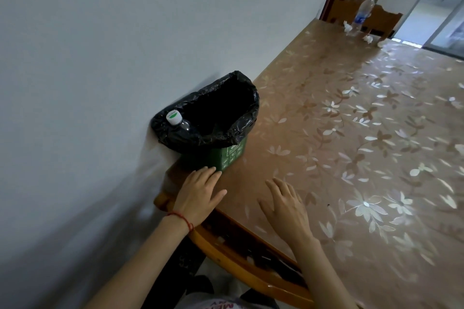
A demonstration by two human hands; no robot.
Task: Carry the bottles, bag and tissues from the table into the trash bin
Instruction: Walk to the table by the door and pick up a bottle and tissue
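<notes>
Where floral table (351, 133) meets grey wall (100, 45), both hands' fingers (208, 173) spread, empty.

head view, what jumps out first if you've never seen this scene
The green trash bin with its black liner stands on the near corner of the floral table by the wall, a capped bottle poking out of it. Both empty hands, left hand and right hand, rest flat before it. Far off stand a second bottle and crumpled tissues.
</notes>
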